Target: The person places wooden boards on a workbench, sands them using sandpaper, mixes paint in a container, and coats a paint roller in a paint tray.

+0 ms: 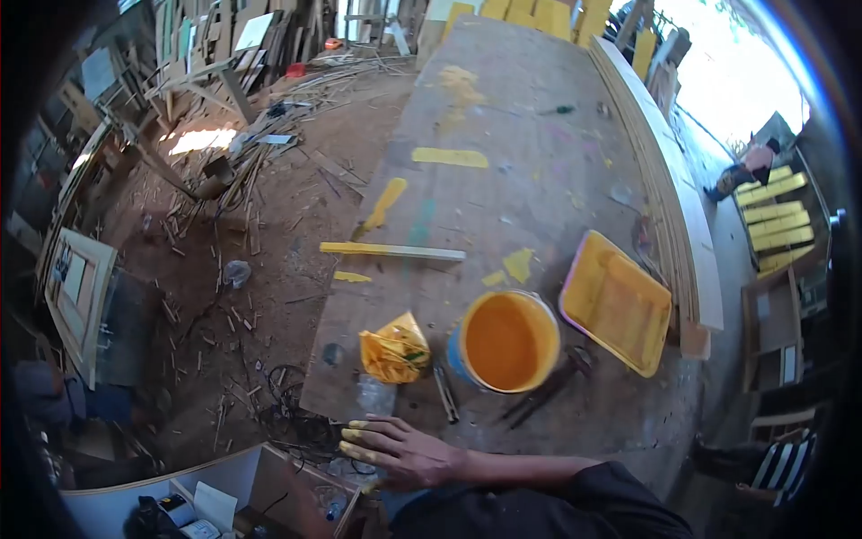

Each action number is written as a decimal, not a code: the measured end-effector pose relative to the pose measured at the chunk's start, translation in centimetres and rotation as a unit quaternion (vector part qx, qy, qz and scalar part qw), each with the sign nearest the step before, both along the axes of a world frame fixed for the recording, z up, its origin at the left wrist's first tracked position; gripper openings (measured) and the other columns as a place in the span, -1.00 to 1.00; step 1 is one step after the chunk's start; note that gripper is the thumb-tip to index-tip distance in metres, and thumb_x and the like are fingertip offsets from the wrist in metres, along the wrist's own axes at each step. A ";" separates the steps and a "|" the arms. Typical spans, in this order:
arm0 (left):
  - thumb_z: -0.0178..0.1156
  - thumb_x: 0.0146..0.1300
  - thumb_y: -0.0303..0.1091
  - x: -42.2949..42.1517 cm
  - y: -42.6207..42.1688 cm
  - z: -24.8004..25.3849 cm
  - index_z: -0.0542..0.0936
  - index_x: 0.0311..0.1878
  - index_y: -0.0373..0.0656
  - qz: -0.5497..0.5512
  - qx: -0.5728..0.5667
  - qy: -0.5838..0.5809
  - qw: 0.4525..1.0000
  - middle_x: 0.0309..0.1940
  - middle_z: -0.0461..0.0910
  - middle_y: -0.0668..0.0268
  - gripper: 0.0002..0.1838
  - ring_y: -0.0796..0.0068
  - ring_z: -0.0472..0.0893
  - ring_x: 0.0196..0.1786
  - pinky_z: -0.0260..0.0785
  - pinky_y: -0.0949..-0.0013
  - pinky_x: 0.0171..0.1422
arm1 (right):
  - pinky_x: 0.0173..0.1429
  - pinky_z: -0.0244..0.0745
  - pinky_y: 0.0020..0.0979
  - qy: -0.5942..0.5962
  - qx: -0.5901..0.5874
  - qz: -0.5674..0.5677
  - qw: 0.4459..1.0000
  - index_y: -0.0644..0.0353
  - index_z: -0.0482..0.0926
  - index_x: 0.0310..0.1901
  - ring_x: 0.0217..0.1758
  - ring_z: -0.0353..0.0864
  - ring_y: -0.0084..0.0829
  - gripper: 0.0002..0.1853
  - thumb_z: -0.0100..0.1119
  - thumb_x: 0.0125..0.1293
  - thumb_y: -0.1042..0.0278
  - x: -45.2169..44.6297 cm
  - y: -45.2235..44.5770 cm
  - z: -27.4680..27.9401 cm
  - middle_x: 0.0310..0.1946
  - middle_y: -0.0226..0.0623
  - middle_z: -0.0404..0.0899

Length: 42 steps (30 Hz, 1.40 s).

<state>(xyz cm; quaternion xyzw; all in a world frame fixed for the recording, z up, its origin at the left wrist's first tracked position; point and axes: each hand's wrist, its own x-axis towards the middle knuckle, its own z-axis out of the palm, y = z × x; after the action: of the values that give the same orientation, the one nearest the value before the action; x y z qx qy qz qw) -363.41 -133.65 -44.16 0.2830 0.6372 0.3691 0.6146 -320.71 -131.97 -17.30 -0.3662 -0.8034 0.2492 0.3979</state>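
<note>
My right hand reaches in from the right at the table's near edge, fingers stretched out and apart, yellow paint on their tips. It holds nothing that I can see. Just beyond it lie a clear plastic piece and a crumpled yellow-stained plastic bag. A bucket of orange-yellow paint stands to the right, with a thin metal tool beside it. A brownish blur over the box at the lower left may be my left hand; its fingers cannot be made out.
A yellow-coated paint tray and a dark tool lie right of the bucket. A partly yellow wood strip crosses the table. Long boards line its right edge. An open box is lower left; people are at right.
</note>
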 end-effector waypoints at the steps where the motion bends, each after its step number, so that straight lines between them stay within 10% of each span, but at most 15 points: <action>1: 0.01 0.57 0.09 4.1 3.2 4.9 0.37 0.53 -0.21 -0.040 0.059 0.105 0.992 0.46 0.43 0.09 -0.33 0.24 0.41 0.47 0.30 0.18 0.51 | 0.64 0.21 0.09 0.010 0.027 -0.035 0.999 0.25 0.34 0.52 0.54 0.36 0.04 -0.17 0.44 0.33 0.03 2.7 -1.8 2.6 0.46 0.01 0.40; 3: -0.02 0.63 -0.06 12.5 6.5 12.7 0.55 0.39 -0.31 -0.088 0.162 0.218 0.958 0.39 0.50 0.10 -0.46 0.24 0.50 0.39 0.31 0.20 0.48 | 0.57 0.33 0.06 0.012 0.043 -0.144 0.988 0.23 0.46 0.45 0.49 0.43 0.00 -0.22 0.51 0.26 0.08 9.3 -5.6 8.0 0.39 -0.04 0.49; 9: 0.05 0.64 -0.08 35.5 3.5 23.7 0.48 0.46 -0.32 -0.182 0.178 -0.070 0.964 0.39 0.53 0.16 -0.45 0.36 0.52 0.40 0.36 0.25 0.50 | 0.11 0.53 -0.12 -0.030 -0.016 -0.482 0.876 0.32 0.68 -0.02 -0.04 0.62 -0.02 -0.69 0.42 0.20 0.47 25.9 -13.3 8.2 -0.15 -0.05 0.65; 15: 0.01 0.67 0.05 42.3 3.3 20.2 0.36 0.53 -0.37 -0.260 0.217 0.076 0.938 0.43 0.48 0.01 -0.32 0.24 0.47 0.45 0.28 0.25 0.52 | 0.11 0.53 -0.14 -0.150 -0.192 -0.339 0.909 0.22 0.71 -0.16 -0.03 0.61 -0.08 -0.84 0.37 0.28 0.37 30.3 -19.9 -1.3 -0.22 -0.15 0.63; 20: 0.09 0.63 -0.06 43.1 11.7 21.2 0.50 0.39 -0.35 -0.122 0.247 0.158 0.948 0.24 0.60 -0.03 -0.45 0.11 0.55 0.34 0.35 0.16 0.44 | 0.14 0.53 -0.12 -0.121 -0.215 -0.368 0.896 0.19 0.70 -0.12 0.00 0.61 -0.08 -0.81 0.34 0.32 0.29 30.2 -20.0 -2.3 -0.18 -0.16 0.63; 28: 0.33 0.28 -0.32 51.9 29.0 15.2 0.55 0.37 -0.21 -0.432 0.564 0.472 0.522 0.26 0.62 0.10 -0.42 -0.01 0.45 0.44 0.26 -0.01 0.56 | 0.12 0.52 -0.12 -0.155 -0.209 -0.443 0.858 0.14 0.71 -0.08 0.01 0.60 -0.10 -0.77 0.36 0.31 0.25 30.1 -19.7 -2.2 -0.17 -0.18 0.60; 37: 0.12 0.29 -0.34 55.3 34.7 12.0 0.74 -0.01 -0.05 -0.460 0.586 0.472 0.471 -0.07 0.70 0.11 -0.71 0.05 0.60 0.14 0.28 -0.06 0.45 | 0.13 0.61 -0.11 -0.127 -0.222 -0.597 0.760 0.14 0.72 0.00 0.02 0.67 -0.07 -0.70 0.42 0.30 0.22 29.2 -24.8 -1.0 -0.13 -0.15 0.65; 39: 0.16 0.27 -0.36 54.6 36.2 12.3 0.71 -0.06 -0.08 -0.355 0.650 0.381 0.554 -0.17 0.66 0.14 -0.77 0.06 0.60 0.04 0.34 -0.02 0.28 | 0.13 0.62 -0.10 -0.112 -0.232 -0.609 0.750 0.15 0.71 0.03 0.02 0.68 -0.06 -0.68 0.42 0.30 0.22 29.4 -24.6 0.1 -0.11 -0.14 0.66; 42: 0.21 0.24 -0.42 54.9 32.6 22.8 0.67 -0.10 -0.10 -0.230 0.661 0.400 0.592 -0.22 0.63 0.19 -0.82 0.05 0.58 -0.01 0.35 0.02 0.21 | 0.09 0.66 -0.15 -0.063 -0.166 -0.607 0.775 0.16 0.70 0.07 0.03 0.70 -0.05 -0.64 0.46 0.30 0.22 30.3 -22.2 2.9 -0.08 -0.13 0.67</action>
<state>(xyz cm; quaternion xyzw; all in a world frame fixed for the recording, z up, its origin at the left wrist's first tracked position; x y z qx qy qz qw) -308.48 -101.06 -21.37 0.8679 0.3135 0.3852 0.0070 -290.38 -154.19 -14.42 -0.8531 -0.3835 0.0624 0.3482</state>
